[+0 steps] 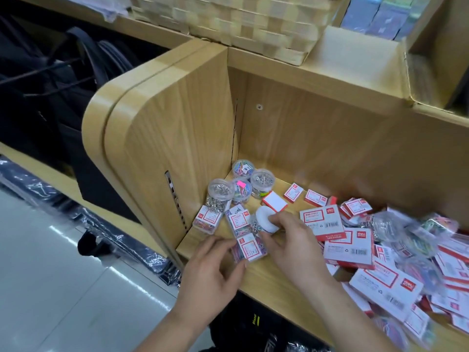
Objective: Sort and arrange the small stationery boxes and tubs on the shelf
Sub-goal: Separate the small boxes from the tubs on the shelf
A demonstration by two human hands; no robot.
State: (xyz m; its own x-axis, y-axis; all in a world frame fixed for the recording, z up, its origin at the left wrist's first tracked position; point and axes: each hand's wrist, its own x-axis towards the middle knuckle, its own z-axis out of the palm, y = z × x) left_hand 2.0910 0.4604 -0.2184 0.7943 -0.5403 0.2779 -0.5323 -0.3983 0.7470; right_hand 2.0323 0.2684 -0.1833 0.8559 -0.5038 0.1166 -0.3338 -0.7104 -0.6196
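Clear red-labelled box (pixel 250 250) pinched by left hand (pixel 213 273) fingers, round white tub (pixel 264 221) by right hand (pixel 294 242), apt to slip from fingertip-only hold.

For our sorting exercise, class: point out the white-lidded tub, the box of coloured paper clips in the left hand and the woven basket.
white-lidded tub (pixel 262 217), head view, on its white lid.
box of coloured paper clips (pixel 247 247), head view, on its red-framed label.
woven basket (pixel 228 21), head view, on its front wall.
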